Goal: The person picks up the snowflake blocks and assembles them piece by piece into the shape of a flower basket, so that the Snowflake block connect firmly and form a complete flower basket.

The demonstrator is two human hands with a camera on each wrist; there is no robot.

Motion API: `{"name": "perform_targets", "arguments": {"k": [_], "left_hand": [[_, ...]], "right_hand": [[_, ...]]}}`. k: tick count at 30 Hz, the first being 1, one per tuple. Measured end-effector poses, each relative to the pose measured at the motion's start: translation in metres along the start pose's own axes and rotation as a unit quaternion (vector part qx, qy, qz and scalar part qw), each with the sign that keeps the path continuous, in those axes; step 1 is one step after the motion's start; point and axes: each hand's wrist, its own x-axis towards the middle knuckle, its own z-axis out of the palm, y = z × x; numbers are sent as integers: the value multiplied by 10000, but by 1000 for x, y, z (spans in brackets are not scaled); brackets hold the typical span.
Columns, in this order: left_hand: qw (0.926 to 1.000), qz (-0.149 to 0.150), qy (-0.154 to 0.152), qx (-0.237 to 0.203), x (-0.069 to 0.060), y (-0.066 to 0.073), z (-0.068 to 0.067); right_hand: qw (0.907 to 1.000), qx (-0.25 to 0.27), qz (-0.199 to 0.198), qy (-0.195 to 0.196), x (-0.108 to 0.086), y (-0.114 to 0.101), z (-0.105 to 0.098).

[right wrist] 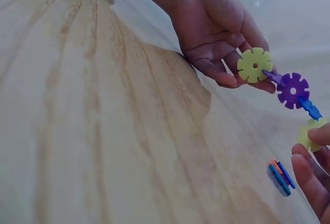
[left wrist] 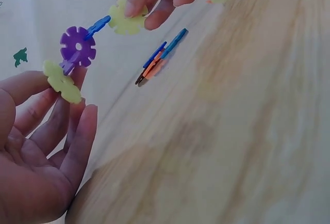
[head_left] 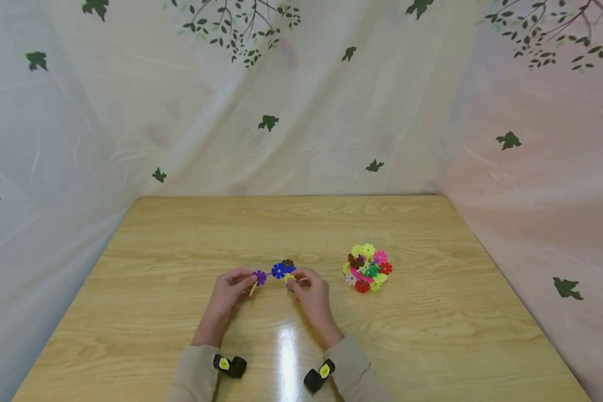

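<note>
A short chain of notched flower-shaped plastic discs is held in the air between both hands. At its left end, my left hand [head_left: 228, 290] pinches a yellow disc [right wrist: 254, 65]. Joined to that disc are a purple piece seen edge-on, a purple disc [left wrist: 78, 46] facing the camera, and a blue disc [left wrist: 97, 27]. My right hand [head_left: 314, 295] pinches the yellow disc [left wrist: 127, 16] at the other end, thumb against its face. In the left wrist view this disc touches the blue one; how deep the slots fit cannot be told.
Loose discs, among them a blue disc [head_left: 278, 271], a teal disc [right wrist: 279, 179] and an orange one, lie on the wooden table [head_left: 191, 234] just beyond the hands. Farther right sits a pile of multicoloured discs [head_left: 363, 286]. A patterned curtain [head_left: 311, 151] hangs behind.
</note>
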Motion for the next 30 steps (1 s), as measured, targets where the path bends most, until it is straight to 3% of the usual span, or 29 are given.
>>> {"name": "perform_targets", "arguments": {"k": [6,9,15,24,30], "left_hand": [[9990,-38,-373,231,-1,-1,0],[9963,123,-695,493,-2,-3,-1],[9823,669,-1468,953,-1,-7,-3],[9519,1646,-2138,1455,0,-7,-5],[9512,1582,-2193,1487,-1,-5,-5]], "right_hand": [[9996,-172,-235,28,-2,-3,-3],[9989,-245,-411,37,-3,-3,-4],[9967,-493,-634,-147,-1,1,-8],[9894,-953,-1034,-369,2,2,-15],[9936,-736,-694,-509,4,1,-16]]}}
